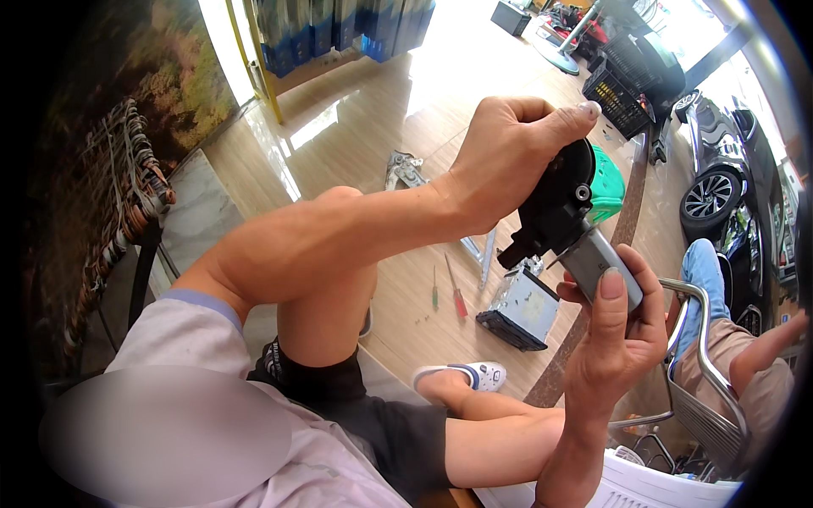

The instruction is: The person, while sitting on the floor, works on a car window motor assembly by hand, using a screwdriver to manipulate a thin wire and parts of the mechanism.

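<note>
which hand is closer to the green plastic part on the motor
Left. The left hand grips the black housing right beside the green plastic part, thumb reaching over it. The right hand holds the grey metal cylinder lower down, apart from the green part.

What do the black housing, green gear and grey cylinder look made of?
Black housing: likely moulded plastic, matt with a slight sheen. Green gear: probably plastic, bright even colour. Grey cylinder: seemingly metal, smooth dull grey.
</note>
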Available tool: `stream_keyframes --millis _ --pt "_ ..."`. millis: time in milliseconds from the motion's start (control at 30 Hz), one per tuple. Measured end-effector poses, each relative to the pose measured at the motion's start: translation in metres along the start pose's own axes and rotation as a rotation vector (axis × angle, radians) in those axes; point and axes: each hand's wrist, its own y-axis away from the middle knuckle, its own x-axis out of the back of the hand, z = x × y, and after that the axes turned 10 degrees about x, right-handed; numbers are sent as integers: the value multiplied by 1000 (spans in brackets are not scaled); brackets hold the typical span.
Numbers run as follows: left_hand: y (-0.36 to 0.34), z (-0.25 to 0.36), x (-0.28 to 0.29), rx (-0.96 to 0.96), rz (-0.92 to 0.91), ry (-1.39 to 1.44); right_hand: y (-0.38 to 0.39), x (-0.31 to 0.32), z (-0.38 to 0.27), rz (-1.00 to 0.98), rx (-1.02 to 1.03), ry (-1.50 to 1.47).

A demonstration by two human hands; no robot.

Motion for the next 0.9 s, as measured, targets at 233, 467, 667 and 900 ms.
stream_keyframes --millis 233,467,667,900 --pt "-4 -9 -3 203 34 184 3 1 5 -17 18 15" --pt "-5 -3 -1 186 10 226 0 2 2 -86 8 -25" --pt "-7 -6 0 233 16 228 1 10 9 -249 119 107" --pt "-7 -9 -2 234 23 194 -5 17 14 -316 321 480"
